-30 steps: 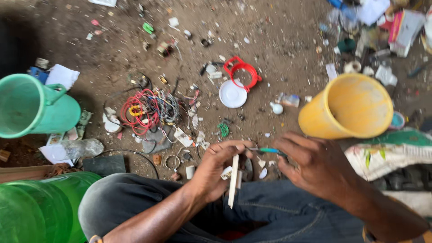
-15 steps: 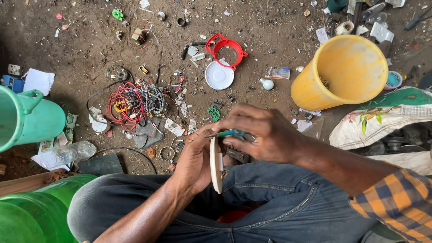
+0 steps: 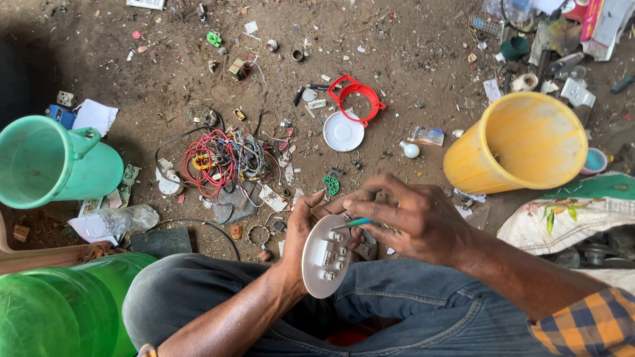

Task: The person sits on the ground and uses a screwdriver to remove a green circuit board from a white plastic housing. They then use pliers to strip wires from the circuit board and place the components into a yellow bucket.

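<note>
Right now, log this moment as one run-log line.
left hand: holds round white plate | right hand: green-handled tool tip at plate | nearby: yellow bucket, wire tangle

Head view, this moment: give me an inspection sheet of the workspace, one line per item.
Surface: bare dirt ground, littered with small scraps.
Job's things: a round white disc with small parts on its face; a green-handled tool with its tip at the disc.
Clutter: yellow bucket on its side, teal jug, red ring, white lid, small bulb, clear bottle, green container.
Grippers: left hand holds the disc by its edge; right hand grips the tool.
Cables: tangle of red and grey wires on the ground.
Surroundings: packaging and cloth at the right edge; no other person seen.
</note>
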